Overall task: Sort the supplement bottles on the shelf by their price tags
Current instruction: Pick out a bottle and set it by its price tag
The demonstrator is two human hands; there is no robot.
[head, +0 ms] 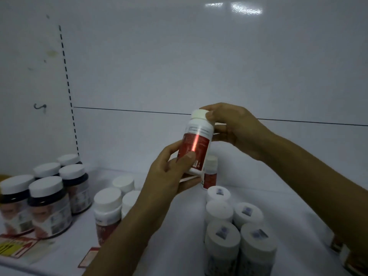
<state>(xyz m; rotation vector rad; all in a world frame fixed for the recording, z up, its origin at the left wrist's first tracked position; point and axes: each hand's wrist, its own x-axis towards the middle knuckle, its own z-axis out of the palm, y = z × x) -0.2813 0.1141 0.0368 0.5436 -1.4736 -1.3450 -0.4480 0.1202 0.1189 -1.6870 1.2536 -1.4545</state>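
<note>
The bottle (197, 142) is up in the air over the middle of the shelf (179, 226), held between both hands and leaning a little to the right at the top. It is a smooth white plastic cylinder with a rounded shoulder, a plain white screw cap (199, 114) and a glossy red label (196, 148) that catches a bright streak of light down its length.

The left hand (169, 176) wraps the lower half from the near side. Its thumb is pressed flat on the label and its fingers are curled under the base. The right hand (237, 126) comes in from the right and pinches the cap and neck between its thumb and curled fingers.

Just behind the held bottle, a matching red-labelled bottle (210, 174) stands on the shelf. Near right of it sits a tight cluster of white bottles (222, 244) with small bluish stickers on their flat caps. To the left of the forearm stands a group of white-capped red-labelled bottles (107, 210). Further left are squat dark jars (49, 206) with broad white lids and pictured labels.

Red and yellow price tags (16, 246) lie along the near left edge; their print is too blurred to read. The back panel (179, 66) is flat, white and slightly shiny, with a slotted upright (67, 86) at its left.
</note>
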